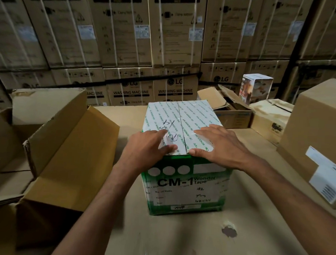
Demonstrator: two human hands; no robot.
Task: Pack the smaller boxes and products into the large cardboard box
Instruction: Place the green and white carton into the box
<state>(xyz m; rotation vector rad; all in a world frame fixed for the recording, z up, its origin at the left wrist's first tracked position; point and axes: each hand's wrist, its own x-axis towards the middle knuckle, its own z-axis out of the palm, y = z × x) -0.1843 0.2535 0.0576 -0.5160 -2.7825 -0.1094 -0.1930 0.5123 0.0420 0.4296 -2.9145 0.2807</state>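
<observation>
A green and white box (185, 188) marked "CM-1 Wonder Tape" stands in the middle of the cardboard work surface, its top sealed with printed tape. My left hand (149, 147) lies on the near left part of its top, fingers stretched across the tape. My right hand (218, 143) lies flat on the near right part of the top, fingers spread, thumb at the front edge. To the left lies a large brown cardboard box (69, 154), tipped, with its flaps open.
An opened carton (227, 110) with loose flaps sits behind on the right, a small white product box (256, 88) standing beyond it. A tan box (269, 120) and a tall labelled carton (317, 137) stand at the right. Stacked washing machine cartons (167, 40) wall the back.
</observation>
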